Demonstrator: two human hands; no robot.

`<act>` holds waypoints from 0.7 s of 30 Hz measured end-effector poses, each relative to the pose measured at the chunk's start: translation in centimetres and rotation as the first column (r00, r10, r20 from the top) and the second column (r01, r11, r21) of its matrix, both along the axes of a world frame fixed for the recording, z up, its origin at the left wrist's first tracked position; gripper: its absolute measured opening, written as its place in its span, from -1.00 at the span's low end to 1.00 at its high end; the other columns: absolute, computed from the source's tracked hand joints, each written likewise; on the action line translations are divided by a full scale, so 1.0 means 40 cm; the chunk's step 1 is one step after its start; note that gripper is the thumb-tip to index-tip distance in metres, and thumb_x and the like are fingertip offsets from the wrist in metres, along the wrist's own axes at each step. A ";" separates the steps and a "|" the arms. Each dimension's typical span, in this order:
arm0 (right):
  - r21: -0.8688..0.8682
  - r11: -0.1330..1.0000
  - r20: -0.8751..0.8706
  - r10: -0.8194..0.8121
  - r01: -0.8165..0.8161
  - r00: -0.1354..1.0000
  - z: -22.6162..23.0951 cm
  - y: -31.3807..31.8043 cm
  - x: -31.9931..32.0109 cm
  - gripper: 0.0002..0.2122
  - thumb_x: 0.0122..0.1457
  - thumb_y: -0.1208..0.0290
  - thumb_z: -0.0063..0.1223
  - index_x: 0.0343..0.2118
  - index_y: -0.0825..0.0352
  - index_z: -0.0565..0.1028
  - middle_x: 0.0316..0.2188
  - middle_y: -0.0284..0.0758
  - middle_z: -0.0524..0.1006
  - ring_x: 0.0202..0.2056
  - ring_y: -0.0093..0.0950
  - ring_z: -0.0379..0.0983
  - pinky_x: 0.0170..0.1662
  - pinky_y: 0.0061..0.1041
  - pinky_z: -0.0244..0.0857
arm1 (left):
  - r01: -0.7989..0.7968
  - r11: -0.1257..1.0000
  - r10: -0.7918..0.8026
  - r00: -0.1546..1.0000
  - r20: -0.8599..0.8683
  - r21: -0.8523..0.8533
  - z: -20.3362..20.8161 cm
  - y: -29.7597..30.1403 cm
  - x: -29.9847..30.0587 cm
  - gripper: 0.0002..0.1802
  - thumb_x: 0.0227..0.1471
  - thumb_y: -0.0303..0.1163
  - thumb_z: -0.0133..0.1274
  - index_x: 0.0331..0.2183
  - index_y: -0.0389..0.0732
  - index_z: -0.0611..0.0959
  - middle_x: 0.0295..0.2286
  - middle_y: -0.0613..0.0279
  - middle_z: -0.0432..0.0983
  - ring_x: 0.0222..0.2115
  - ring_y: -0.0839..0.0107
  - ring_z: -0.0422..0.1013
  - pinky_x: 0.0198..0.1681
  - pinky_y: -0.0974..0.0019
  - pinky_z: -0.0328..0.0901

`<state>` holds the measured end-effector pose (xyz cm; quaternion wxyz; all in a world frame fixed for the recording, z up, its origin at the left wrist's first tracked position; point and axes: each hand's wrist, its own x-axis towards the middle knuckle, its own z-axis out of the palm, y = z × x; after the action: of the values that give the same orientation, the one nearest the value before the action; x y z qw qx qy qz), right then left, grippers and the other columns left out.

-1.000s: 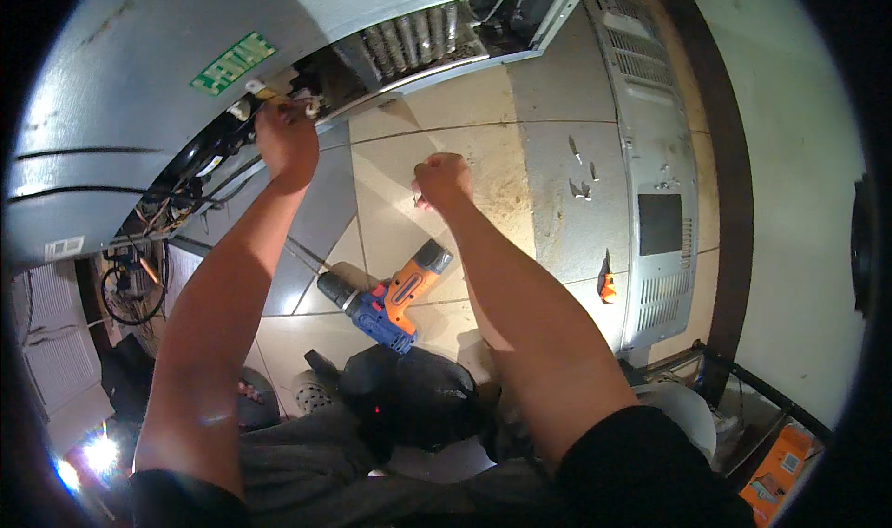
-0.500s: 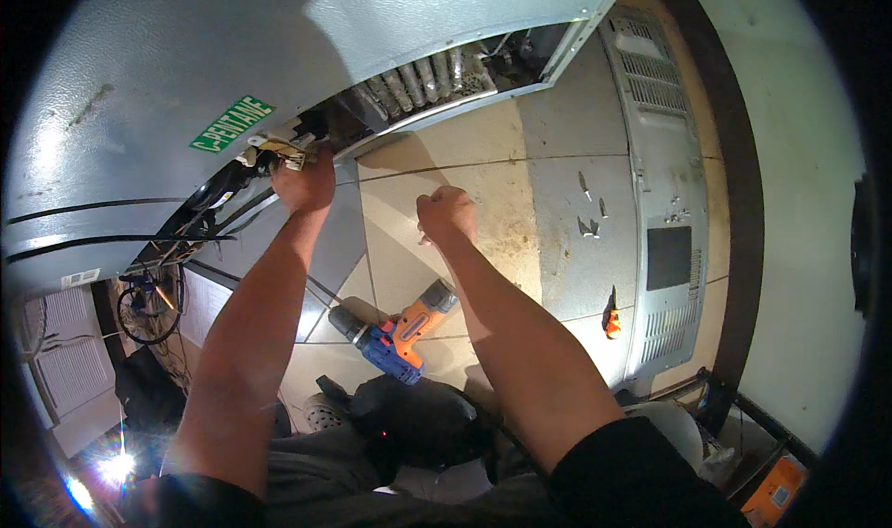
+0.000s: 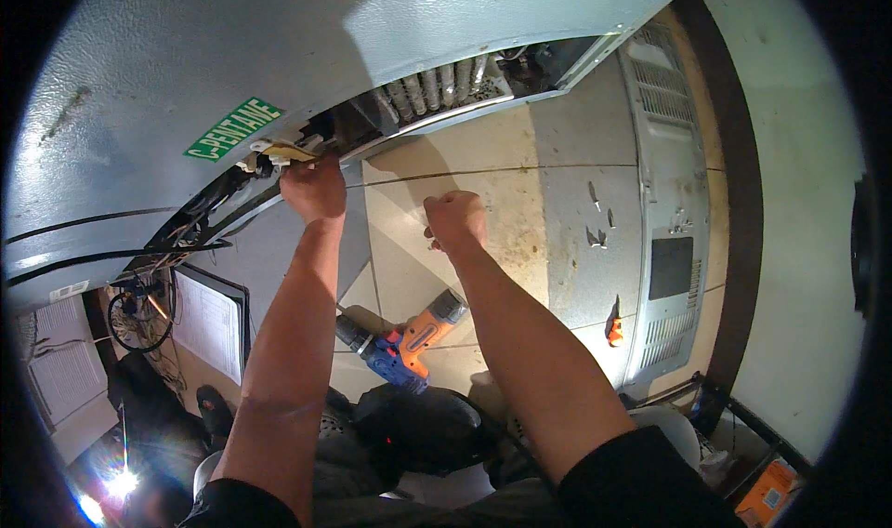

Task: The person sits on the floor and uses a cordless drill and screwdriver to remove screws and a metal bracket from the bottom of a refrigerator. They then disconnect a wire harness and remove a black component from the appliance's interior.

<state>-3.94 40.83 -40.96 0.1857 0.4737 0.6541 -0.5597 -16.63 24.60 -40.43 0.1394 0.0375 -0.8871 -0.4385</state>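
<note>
A large grey appliance (image 3: 232,54) has a low opening along its lower edge, with silvery ribbed coils (image 3: 432,93) inside. At the left part of this opening, my left hand (image 3: 314,190) is closed at a pale tan and white part (image 3: 281,151) beside dark wiring (image 3: 218,191). Its fingertips are partly hidden. My right hand (image 3: 456,218) hangs over the floor tiles, fingers curled in; whatever it holds, if anything, does not show. Between my forearms a blue and orange cordless drill (image 3: 413,337) lies on the floor.
To the right lies a long grey vented panel (image 3: 662,175) with small metal pieces on it. Several small metal pieces (image 3: 596,238) and an orange-handled tool (image 3: 615,331) lie beside it. A sheet on a dark board (image 3: 206,312) and cables (image 3: 149,314) are at left.
The view has shifted a little, so more of the white sheet shows at left. My left hand stays at the pale part with its fingers less visible; my right hand remains curled.
</note>
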 end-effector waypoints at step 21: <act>0.975 -0.206 0.221 0.880 -0.080 0.422 0.012 -0.128 -0.330 -0.83 0.20 0.37 0.02 -0.26 0.34 0.55 -0.20 -0.10 0.56 -0.10 -0.11 0.49 -0.01 -0.20 0.35 | 0.618 0.696 -0.536 0.786 0.309 -0.365 0.025 -0.168 -0.093 -0.70 0.10 -0.35 -0.04 -0.19 -0.25 0.66 -0.19 -0.11 0.62 -0.12 -0.11 0.50 0.02 0.00 0.38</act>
<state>-17.12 35.72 -40.47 -0.1607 -0.0828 0.9824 0.0468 -20.33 17.89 -39.44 -0.0814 -0.2375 -0.9382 -0.2384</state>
